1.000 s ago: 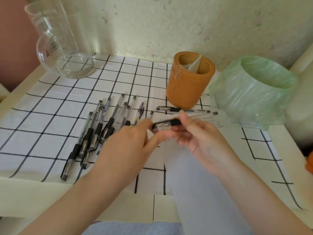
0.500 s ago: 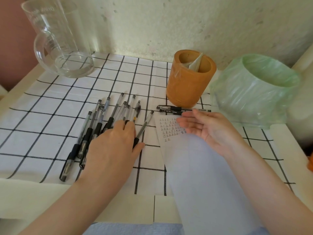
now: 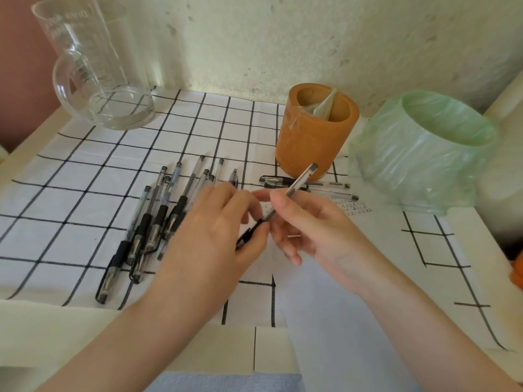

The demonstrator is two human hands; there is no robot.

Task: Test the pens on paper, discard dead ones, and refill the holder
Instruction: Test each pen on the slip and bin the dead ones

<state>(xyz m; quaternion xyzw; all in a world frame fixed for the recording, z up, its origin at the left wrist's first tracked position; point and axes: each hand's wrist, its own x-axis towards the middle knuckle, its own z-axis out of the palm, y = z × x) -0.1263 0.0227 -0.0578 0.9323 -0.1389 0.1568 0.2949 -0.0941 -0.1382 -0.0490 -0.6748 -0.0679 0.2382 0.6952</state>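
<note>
Both hands hold one clear pen (image 3: 297, 183) above the paper, tilted up toward the orange holder (image 3: 314, 134). My right hand (image 3: 314, 227) pinches its barrel. My left hand (image 3: 218, 233) grips its black cap end (image 3: 249, 234). Several capped pens (image 3: 158, 219) lie in a row on the checked cloth to the left. Two or three more pens (image 3: 308, 184) lie in front of the holder. The white paper strip (image 3: 325, 306) carries small scribbles (image 3: 353, 207) near its far end.
A bin lined with a green bag (image 3: 424, 151) stands at the right. A clear glass jug (image 3: 93, 72) stands at the back left. A plastic wrapper (image 3: 319, 107) sits inside the holder. The wall is close behind. The checked cloth (image 3: 85, 176) covers the table.
My left hand has picked a pen out of the row and brought it to my right hand. Half a second ago my right hand was open over the paper; it now pinches the pen.
</note>
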